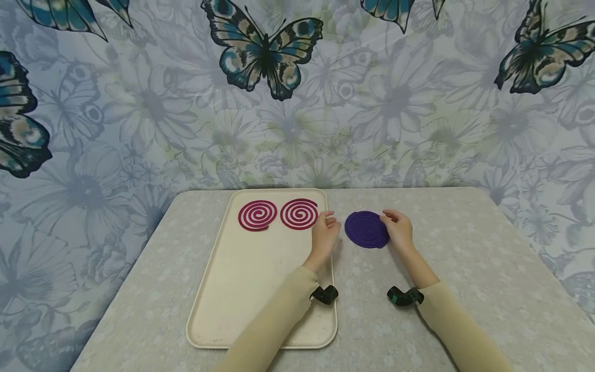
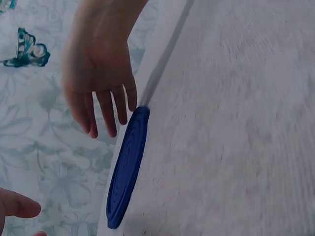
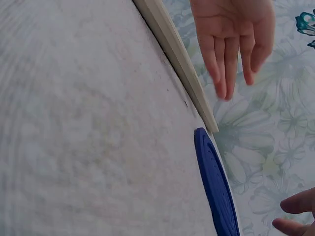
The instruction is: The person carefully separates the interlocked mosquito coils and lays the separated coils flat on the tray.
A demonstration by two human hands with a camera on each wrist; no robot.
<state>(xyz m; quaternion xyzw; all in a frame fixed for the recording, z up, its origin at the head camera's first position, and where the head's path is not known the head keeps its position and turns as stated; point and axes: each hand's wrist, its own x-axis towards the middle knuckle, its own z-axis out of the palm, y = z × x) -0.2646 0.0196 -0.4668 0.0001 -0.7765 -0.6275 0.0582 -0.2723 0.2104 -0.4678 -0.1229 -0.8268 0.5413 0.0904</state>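
Observation:
A purple mosquito coil (image 1: 366, 230), tightly wound into a flat disc, lies on the table right of the tray. It looks blue in both wrist views. My left hand (image 1: 325, 236) hovers by the tray's right edge, apart from the disc, fingers loosely extended and nothing held. At the disc's right edge is my right hand (image 1: 401, 230); whether its fingertips touch the disc cannot be told. In the left wrist view the right hand (image 2: 101, 69) has straight, downward fingers. Two pink mosquito coils, one left (image 1: 257, 215) and one right (image 1: 299, 214), lie open-wound on the tray.
The cream tray (image 1: 260, 289) with a raised rim stands on the left half of the pale patterned table (image 1: 465, 232). Behind the table hangs a floral backdrop (image 1: 297, 134) with butterflies. Dark wrist cameras sit at both sleeve cuffs.

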